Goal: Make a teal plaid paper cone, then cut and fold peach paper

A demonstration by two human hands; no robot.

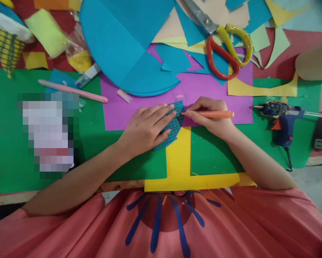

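A small blue paper piece (pixel 178 122) with a dark grid of lines lies partly over purple paper (pixel 209 89) and yellow paper (pixel 178 154). My left hand (pixel 150 125) rests flat on it with the fingers spread, covering much of its left side. In a pinch, my right hand (pixel 210 113) holds an orange marker (pixel 221 114), its tip at the right edge of the blue piece. Above both hands sits a large blue paper disc (pixel 128 46) with crease-like lines.
Scissors (pixel 222 46) with red and yellow handles lie on paper scraps at the back. A blue glue gun (pixel 283 125) with a cord is at the right. A pink pen (pixel 72 90) and a cutter knife (pixel 88 75) lie at the left, near a blurred-out patch.
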